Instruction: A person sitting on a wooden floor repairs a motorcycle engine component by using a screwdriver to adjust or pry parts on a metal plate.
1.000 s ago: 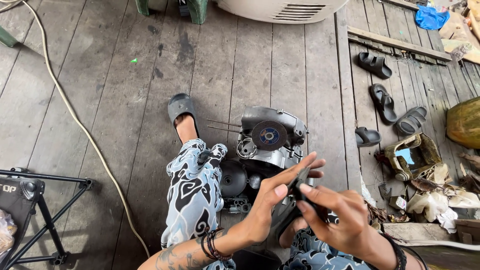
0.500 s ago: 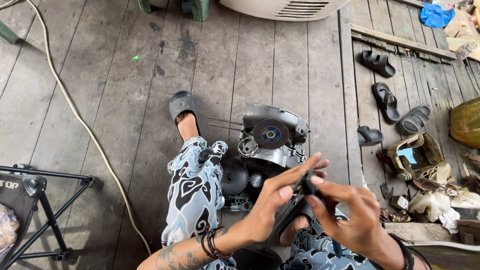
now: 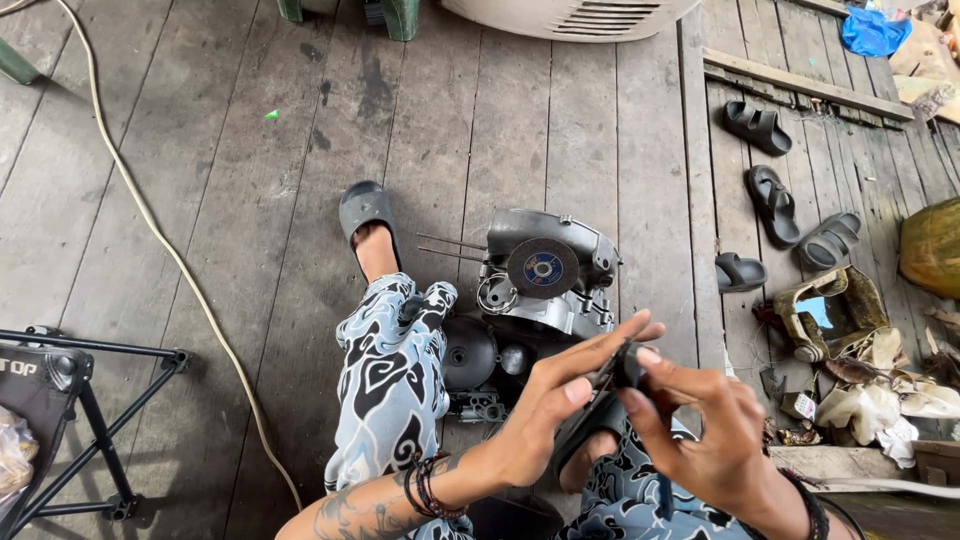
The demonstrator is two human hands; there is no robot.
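Hands, left (image 3: 545,410) and right (image 3: 700,430), each grip closed on small black part (image 3: 625,368) above grey engine (image 3: 550,275).

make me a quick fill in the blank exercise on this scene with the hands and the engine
1. Both hands, left hand and right hand, hold one small ____ part between them.
2. A round cutting disc lies on top of the ____.
3. The floor is made of ____ planks.
4. The foot beside the engine wears a dark ____.

Missing words: black; engine; wooden; sandal
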